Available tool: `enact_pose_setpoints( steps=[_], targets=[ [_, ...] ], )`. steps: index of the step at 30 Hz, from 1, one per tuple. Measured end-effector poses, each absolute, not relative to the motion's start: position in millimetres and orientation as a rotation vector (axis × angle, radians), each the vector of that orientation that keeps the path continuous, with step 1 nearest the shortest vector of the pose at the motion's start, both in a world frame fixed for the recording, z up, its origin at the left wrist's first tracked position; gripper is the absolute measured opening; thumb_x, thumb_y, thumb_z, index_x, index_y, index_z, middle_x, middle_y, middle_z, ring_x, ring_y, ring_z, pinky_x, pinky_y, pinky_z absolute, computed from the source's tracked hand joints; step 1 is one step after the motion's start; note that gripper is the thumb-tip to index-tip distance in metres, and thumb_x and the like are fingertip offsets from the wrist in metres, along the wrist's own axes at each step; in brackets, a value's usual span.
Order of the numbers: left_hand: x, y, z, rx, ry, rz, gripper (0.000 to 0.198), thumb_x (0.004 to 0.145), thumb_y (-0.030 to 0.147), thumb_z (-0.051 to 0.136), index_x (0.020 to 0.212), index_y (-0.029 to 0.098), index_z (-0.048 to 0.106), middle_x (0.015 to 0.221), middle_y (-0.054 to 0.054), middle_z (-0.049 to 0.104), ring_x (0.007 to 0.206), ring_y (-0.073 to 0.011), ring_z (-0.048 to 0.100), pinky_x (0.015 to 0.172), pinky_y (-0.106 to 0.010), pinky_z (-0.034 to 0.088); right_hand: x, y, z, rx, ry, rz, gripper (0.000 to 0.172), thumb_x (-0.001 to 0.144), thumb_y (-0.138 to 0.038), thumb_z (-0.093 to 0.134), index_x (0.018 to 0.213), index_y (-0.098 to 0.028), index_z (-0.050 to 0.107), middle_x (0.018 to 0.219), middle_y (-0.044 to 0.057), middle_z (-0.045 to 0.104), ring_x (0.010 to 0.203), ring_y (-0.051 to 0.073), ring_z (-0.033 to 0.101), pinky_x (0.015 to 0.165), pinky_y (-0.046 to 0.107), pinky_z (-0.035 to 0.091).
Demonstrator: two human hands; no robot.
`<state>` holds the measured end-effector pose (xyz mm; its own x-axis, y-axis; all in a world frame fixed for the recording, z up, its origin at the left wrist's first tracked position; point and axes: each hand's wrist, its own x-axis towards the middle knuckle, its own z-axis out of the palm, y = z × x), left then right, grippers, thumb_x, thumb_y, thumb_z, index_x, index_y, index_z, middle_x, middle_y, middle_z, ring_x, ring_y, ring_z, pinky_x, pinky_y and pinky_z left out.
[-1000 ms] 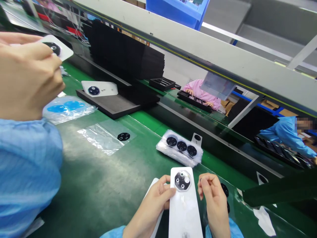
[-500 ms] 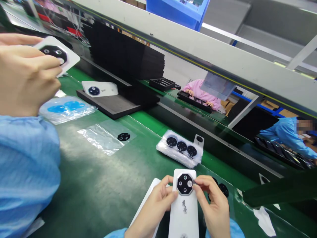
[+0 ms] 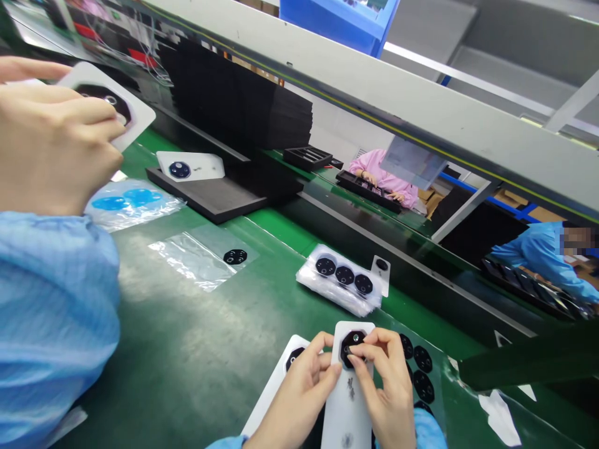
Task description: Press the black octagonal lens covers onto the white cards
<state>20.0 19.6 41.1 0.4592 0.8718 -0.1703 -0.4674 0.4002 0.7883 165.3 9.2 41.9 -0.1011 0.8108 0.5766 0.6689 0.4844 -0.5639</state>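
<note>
My left hand (image 3: pixel 299 383) is closed on the left edge of a white phone back cover (image 3: pixel 346 405). The cover carries a black octagonal camera plate (image 3: pixel 349 352) at its top. Over that plate my right hand (image 3: pixel 386 380) has its thumb and fingers bent together in a pinch. Whatever lies between those fingertips is hidden. A second white cover (image 3: pixel 269 399) lies under my left hand, partly covered by it. Just right of my right hand is a clear sheet with several black octagonal stickers (image 3: pixel 423 385).
A co-worker's hand (image 3: pixel 51 137) at the left holds another white cover (image 3: pixel 143 118). A black tray (image 3: pixel 219 202) bears one more cover. Clear bags (image 3: pixel 189 265) and a stack of sticker sheets (image 3: pixel 337 296) lie on the green table (image 3: pixel 187 349). A dark green bar (image 3: pixel 533 355) juts in from the right.
My right fingers have moved left from the camera plate's right edge to over the plate. The cover in my left hand has shifted slightly right. More of the sticker sheet shows.
</note>
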Motion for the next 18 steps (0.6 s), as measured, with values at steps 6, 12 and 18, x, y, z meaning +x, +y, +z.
enact_pose_setpoints(
  steps=[6,12,18],
  targets=[
    [22,19,39,0.772,0.624,0.921,0.037,0.075,0.044,0.066,0.092,0.02,0.045,0.08,-0.001,0.065,0.057,-0.0088,0.055,0.055,-0.021,0.039,169,12,46,-1.286,-1.886,0.379,0.014,0.087,-0.015,0.049,0.084,-0.023,0.06,0.092,0.004,0.045,0.083,0.018,0.054,0.071,0.029,0.047],
    [20,20,40,0.764,0.629,0.931,0.038,0.074,0.043,0.067,0.093,0.02,0.043,0.08,0.0,0.066,0.06,-0.0119,0.06,0.06,-0.025,0.044,171,13,53,-1.316,-1.673,0.639,0.012,0.089,-0.026,0.05,0.082,-0.022,0.058,0.089,0.003,0.047,0.081,0.017,0.052,0.07,0.028,0.045],
    [20,18,41,0.765,0.637,0.921,0.037,0.076,0.043,0.065,0.096,0.021,0.043,0.081,-0.001,0.066,0.058,-0.0113,0.059,0.059,-0.024,0.043,165,11,49,-1.327,-1.765,0.363,0.011,0.088,-0.018,0.049,0.086,-0.023,0.059,0.09,0.003,0.044,0.078,0.016,0.053,0.069,0.028,0.045]
  ],
)
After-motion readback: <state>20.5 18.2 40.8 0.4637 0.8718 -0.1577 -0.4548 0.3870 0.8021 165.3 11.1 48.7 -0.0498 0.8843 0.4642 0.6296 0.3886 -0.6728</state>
